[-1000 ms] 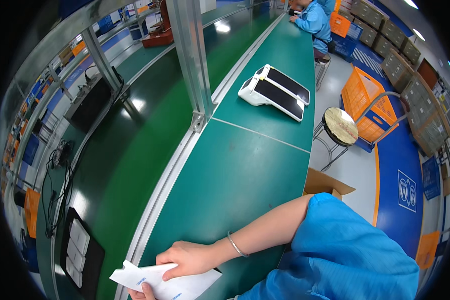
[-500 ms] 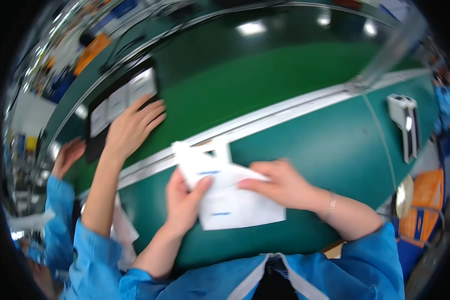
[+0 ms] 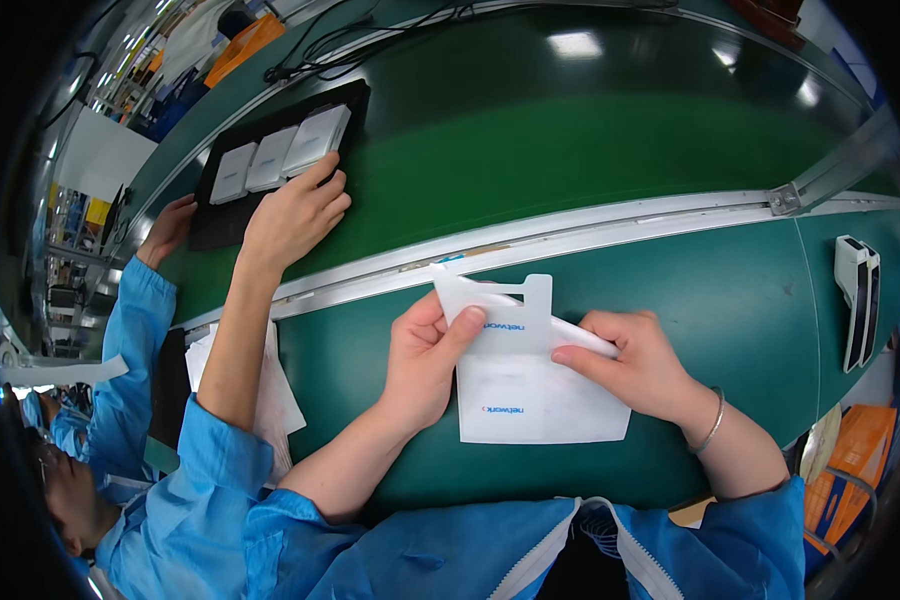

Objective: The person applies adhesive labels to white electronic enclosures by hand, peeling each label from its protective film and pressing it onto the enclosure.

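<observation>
A white folded card (image 3: 545, 395) with small blue print and a slot cut near its top is held in front of me over the green bench. My left hand (image 3: 420, 365) pinches its upper left part, thumb on the front and fingers behind. On the other side, my right hand (image 3: 645, 365) grips the upper right edge between thumb and fingers. The card's top left corner bends up at a slant, and part of its back is hidden. The lower end hangs flat toward me.
At the left, a co-worker's hand (image 3: 295, 225) touches one of several white packs (image 3: 315, 140) on a black tray (image 3: 220, 225). White sheets (image 3: 285, 400) lie under that arm. A metal rail (image 3: 610, 232) crosses the bench; a white device (image 3: 858, 300) stands at right. Cables (image 3: 355, 45) lie far back.
My view has shifted, so the scene sits differently. Both my hands still hold the card; its upper flap now lies more squarely over the lower part. The co-worker's hand stays by the packs.
</observation>
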{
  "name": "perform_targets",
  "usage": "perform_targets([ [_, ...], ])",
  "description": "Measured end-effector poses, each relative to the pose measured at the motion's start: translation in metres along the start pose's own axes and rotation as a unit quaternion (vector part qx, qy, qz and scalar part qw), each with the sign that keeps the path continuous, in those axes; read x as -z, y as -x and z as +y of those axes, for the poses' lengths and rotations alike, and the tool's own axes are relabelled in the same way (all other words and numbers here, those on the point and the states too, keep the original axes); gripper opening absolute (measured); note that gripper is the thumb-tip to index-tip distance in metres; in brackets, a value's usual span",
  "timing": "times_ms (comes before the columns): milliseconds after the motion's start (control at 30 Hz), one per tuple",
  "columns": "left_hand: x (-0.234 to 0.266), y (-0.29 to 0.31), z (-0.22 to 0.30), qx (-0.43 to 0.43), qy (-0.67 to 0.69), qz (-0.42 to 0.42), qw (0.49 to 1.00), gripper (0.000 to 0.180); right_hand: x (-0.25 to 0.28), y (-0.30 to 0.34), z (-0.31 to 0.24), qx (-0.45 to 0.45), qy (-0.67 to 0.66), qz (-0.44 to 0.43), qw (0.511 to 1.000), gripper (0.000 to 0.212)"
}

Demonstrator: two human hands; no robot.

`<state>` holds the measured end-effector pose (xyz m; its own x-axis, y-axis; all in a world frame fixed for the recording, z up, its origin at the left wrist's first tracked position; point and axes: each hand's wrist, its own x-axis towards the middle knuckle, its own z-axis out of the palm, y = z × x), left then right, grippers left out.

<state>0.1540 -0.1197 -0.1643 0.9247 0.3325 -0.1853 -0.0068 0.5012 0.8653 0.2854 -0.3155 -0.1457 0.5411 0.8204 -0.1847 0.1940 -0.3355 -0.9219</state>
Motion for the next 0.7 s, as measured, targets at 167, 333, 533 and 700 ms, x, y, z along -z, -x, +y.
perform_targets([
  [167, -0.009, -0.006, -0.009, -0.06, -0.077, 0.036, 0.995, 0.023, -0.001, 0.0, 0.015, 0.023, -0.088, 0.038, 0.995, 0.022],
  [333, -0.026, -0.02, -0.023, -0.06, -0.071, 0.047, 0.995, 0.023, 0.03, -0.002, 0.03, 0.022, -0.066, -0.007, 0.998, 0.022],
  [533, -0.021, -0.024, -0.032, -0.073, -0.132, 0.058, 0.987, 0.025, 0.029, -0.003, 0.038, 0.042, -0.022, -0.004, 0.999, 0.022],
  [700, -0.019, -0.023, -0.03, -0.07, -0.136, 0.042, 0.987, 0.029, 0.023, -0.002, 0.039, 0.046, 0.008, 0.039, 0.998, 0.023],
])
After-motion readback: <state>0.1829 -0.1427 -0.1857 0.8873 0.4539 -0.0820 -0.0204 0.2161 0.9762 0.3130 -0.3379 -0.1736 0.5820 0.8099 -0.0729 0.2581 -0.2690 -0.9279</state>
